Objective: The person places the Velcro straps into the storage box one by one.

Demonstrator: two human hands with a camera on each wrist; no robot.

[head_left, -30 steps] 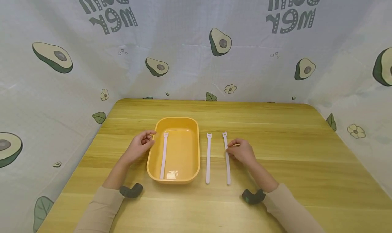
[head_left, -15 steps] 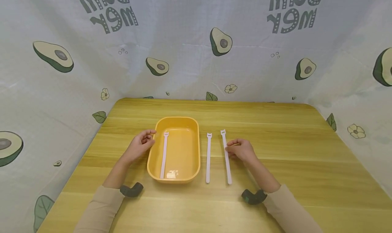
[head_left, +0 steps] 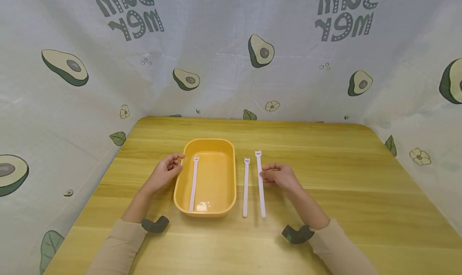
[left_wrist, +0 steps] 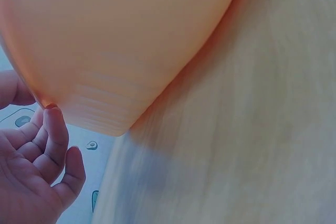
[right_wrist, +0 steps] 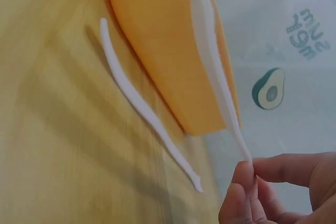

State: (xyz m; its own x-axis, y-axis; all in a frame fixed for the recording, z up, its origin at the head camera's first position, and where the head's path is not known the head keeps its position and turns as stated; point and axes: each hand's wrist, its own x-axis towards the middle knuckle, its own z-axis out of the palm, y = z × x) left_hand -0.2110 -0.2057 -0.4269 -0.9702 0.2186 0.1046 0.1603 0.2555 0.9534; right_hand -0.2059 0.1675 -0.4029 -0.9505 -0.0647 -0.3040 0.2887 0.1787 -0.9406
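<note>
In the head view my right hand (head_left: 282, 176) pinches a white hook-and-loop cable tie (head_left: 260, 194) near its middle. The right wrist view shows that tie (right_wrist: 212, 56) raised between thumb and fingers, overlapping the yellow tray's side. A second white cable tie (head_left: 246, 190) lies on the table between the held one and the tray (head_left: 235, 178). A third cable tie (head_left: 193, 182) lies lengthwise inside the tray, toward its left side. My left hand (head_left: 167, 171) holds the tray's left rim; in the left wrist view the fingertips (left_wrist: 52, 114) are right at the rim.
The wooden table (head_left: 325, 158) stretches out around the tray. A white curtain (head_left: 216, 34) printed with avocados stands behind it and along both sides. Dark curved wrist pieces (head_left: 156, 224) sit by both sleeves.
My right hand has lifted its cable tie and moved it left, toward the tray and the tie on the table. The left hand and the tray have stayed in place.
</note>
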